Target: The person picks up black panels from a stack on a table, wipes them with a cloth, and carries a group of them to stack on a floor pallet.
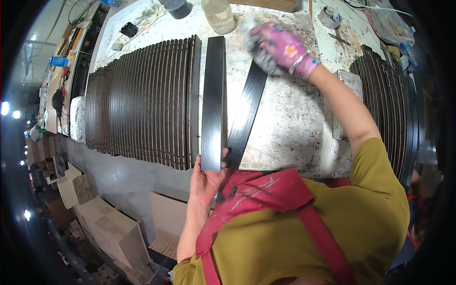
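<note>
My left hand (207, 180), bare, grips the near ends of two long black wooden strips at the bench edge. One strip (213, 99) runs straight away from me. The other strip (247, 111) angles off to the right. My right hand (285, 47), in a pink patterned glove, presses a grey wad of cloth (259, 50) onto the far end of the angled strip.
The worn, speckled workbench (289, 118) holds a row of dark strips standing on edge (142, 99) at the left and another stack (389, 95) at the right. A plastic bottle (218, 15), a dark cup (178, 7) and a tape roll (328, 17) stand at the back. Cardboard boxes (109, 228) lie on the floor.
</note>
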Demonstrator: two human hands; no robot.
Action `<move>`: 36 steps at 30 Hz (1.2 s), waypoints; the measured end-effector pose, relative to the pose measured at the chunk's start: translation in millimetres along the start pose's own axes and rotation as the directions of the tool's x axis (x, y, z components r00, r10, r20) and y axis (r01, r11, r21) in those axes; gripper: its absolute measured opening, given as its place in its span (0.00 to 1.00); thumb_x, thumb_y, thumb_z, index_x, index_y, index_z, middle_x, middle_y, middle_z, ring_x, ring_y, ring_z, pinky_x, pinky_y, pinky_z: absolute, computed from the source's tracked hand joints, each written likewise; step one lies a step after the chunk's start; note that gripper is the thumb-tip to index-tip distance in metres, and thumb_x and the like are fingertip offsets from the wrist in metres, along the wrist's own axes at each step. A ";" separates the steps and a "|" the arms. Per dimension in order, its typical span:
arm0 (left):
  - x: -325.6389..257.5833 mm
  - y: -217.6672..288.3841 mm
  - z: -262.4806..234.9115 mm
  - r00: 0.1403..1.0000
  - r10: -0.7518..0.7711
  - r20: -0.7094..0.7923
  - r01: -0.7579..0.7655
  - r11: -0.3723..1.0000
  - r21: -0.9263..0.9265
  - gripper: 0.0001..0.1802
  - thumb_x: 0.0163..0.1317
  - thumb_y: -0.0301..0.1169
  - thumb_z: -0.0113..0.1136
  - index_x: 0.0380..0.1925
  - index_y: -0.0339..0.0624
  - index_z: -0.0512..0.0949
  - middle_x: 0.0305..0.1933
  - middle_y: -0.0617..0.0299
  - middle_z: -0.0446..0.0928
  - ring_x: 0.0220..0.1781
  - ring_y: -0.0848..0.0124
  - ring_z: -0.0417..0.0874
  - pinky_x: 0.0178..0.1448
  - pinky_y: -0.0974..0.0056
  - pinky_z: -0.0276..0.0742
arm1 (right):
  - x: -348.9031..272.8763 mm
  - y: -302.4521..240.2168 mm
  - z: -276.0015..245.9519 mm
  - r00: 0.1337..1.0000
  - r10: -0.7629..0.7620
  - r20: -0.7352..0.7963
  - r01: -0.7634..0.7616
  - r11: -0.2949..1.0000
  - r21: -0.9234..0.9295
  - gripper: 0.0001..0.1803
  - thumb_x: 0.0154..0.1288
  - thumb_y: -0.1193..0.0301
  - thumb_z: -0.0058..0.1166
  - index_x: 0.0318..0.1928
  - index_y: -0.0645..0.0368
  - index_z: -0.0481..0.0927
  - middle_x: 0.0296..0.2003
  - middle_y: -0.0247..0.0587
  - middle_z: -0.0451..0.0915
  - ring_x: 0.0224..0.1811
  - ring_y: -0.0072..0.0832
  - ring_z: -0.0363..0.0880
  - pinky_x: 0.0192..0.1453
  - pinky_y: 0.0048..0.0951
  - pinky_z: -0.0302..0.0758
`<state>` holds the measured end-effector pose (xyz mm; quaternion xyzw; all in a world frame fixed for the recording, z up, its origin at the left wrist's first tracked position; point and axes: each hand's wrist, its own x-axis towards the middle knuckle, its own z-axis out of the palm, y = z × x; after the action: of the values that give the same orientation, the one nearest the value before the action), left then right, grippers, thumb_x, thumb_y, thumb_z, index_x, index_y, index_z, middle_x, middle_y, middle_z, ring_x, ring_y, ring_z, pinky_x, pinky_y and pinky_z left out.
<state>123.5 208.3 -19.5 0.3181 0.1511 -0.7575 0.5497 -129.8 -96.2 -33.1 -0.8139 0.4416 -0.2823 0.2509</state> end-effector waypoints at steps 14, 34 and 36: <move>-19.0 1.9 -22.2 0.999 -0.038 -0.039 0.044 0.987 0.152 0.26 0.71 0.46 0.35 0.59 0.38 0.64 0.58 0.47 0.70 0.42 0.64 0.77 0.43 0.65 0.75 | -10.0 41.3 41.8 0.993 -0.026 -0.114 0.010 0.990 -0.137 0.20 0.62 0.61 0.48 0.54 0.50 0.74 0.50 0.48 0.75 0.51 0.46 0.73 0.58 0.38 0.68; -41.0 -0.7 -8.5 0.996 -0.053 -0.067 0.072 0.942 0.328 0.24 0.72 0.45 0.35 0.56 0.39 0.65 0.46 0.45 0.77 0.36 0.63 0.79 0.36 0.67 0.75 | 39.8 -42.2 19.4 0.919 0.308 0.244 -0.332 0.941 0.063 0.17 0.61 0.64 0.48 0.48 0.58 0.75 0.41 0.49 0.79 0.45 0.38 0.77 0.49 0.33 0.72; -42.2 -3.5 -10.4 0.997 -0.004 -0.083 0.038 0.908 0.418 0.25 0.71 0.45 0.38 0.57 0.37 0.65 0.46 0.46 0.77 0.37 0.65 0.80 0.39 0.67 0.76 | 35.4 -33.6 8.6 0.996 -0.011 0.085 0.035 0.955 -0.293 0.13 0.59 0.70 0.44 0.42 0.56 0.77 0.36 0.50 0.78 0.41 0.45 0.77 0.46 0.39 0.72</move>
<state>131.7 246.6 -0.5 0.4571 0.0106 -0.7647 0.4541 -88.5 -109.0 -8.6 -0.8582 0.4585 -0.1827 0.1415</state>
